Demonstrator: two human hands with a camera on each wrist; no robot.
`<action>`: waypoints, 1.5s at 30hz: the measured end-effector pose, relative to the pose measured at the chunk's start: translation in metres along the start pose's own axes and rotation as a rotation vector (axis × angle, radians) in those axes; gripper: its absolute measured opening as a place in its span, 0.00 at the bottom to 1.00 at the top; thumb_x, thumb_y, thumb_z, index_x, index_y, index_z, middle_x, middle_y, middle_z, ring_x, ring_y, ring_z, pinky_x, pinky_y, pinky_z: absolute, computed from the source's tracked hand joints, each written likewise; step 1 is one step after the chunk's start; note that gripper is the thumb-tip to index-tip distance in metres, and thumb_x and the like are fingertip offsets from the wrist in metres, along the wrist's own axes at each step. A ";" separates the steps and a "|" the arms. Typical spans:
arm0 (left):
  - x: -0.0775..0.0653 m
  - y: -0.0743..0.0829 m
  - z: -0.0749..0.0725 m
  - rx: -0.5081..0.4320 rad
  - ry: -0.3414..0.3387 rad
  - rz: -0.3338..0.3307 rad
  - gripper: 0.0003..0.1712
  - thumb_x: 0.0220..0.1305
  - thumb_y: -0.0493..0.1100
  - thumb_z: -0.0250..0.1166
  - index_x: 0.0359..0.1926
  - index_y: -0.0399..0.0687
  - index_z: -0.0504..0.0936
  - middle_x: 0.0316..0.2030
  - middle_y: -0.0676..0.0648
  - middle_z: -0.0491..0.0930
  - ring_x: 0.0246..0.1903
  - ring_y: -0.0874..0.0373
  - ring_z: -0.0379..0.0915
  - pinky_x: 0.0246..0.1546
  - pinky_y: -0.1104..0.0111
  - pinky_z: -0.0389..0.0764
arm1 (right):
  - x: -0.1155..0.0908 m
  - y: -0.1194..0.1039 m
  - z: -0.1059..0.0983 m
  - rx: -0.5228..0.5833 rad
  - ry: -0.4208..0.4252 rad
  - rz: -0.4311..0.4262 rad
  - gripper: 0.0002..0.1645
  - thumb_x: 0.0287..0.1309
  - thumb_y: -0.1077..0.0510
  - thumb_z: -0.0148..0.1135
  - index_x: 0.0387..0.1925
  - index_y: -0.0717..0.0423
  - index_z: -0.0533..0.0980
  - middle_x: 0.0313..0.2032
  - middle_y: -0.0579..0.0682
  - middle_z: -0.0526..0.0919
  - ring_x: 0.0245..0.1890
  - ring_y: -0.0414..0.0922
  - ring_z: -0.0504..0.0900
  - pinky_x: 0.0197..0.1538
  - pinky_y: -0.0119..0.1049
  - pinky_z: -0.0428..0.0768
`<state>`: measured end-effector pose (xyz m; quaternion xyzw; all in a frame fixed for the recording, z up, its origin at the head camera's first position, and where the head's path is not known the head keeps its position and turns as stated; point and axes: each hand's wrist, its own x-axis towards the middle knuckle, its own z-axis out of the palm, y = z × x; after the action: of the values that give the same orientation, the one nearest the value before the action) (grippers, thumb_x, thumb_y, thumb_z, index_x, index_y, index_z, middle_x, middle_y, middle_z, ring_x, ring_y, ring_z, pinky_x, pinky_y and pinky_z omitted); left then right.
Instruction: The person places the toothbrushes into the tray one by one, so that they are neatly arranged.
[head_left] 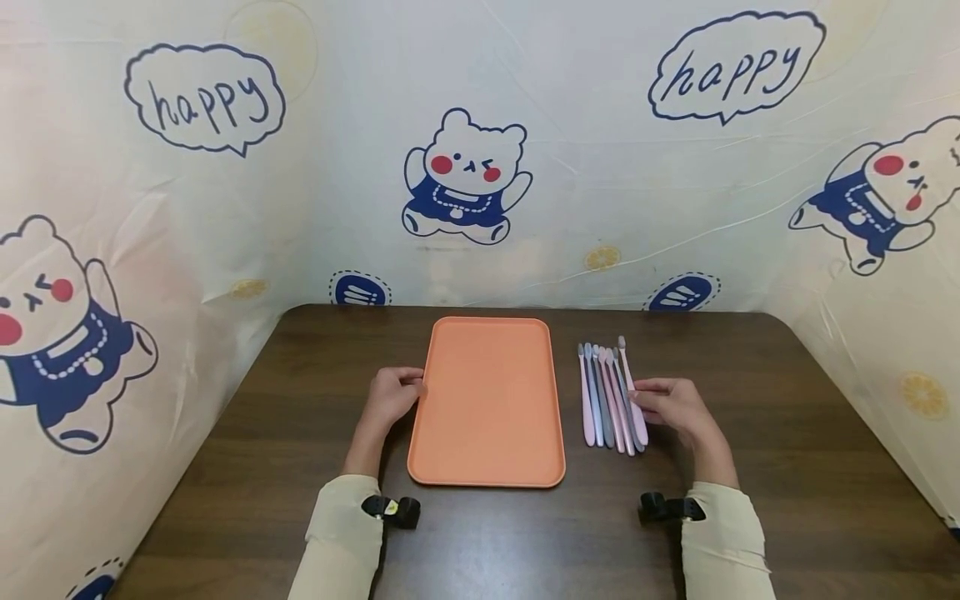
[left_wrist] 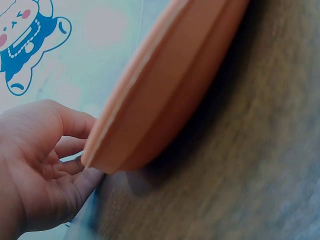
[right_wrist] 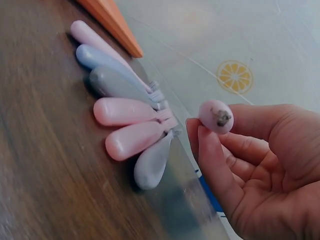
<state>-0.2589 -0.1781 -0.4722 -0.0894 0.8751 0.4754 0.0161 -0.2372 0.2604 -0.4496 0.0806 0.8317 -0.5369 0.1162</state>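
An orange rectangular tray [head_left: 487, 400] lies on the table, its left edge pinched between the thumb and fingers of my left hand [head_left: 393, 398]. From the left wrist view, the thumb touches the tray's rim [left_wrist: 135, 115] from below and the index finger reaches it from above. To the tray's right, several toothbrushes [head_left: 588, 417] in pink, blue and grey lie side by side, heads toward the far edge. My right hand [head_left: 675, 407] pinches a pink toothbrush [right_wrist: 212, 112] at the row's right end. Its handle end, with a dark mark, faces the right wrist camera, apart from the others.
The dark wooden table [head_left: 487, 542] has rounded far corners. Behind and beside it hangs a pale sheet [head_left: 570, 192] printed with cartoon bears and "happy" bubbles. Black wrist mounts [head_left: 405, 512] sit on both light sleeves [head_left: 341, 533].
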 end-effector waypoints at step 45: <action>0.001 -0.001 -0.001 0.005 -0.001 0.023 0.21 0.63 0.36 0.61 0.56 0.34 0.84 0.46 0.36 0.86 0.42 0.50 0.80 0.40 0.66 0.81 | 0.001 -0.015 0.029 0.048 -0.068 -0.052 0.28 0.69 0.59 0.61 0.63 0.74 0.72 0.48 0.60 0.83 0.35 0.38 0.81 0.39 0.30 0.84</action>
<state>-0.2594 -0.1795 -0.4724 -0.0790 0.8773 0.4733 0.0114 -0.2393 0.2273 -0.4484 0.0433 0.8159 -0.5621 0.1284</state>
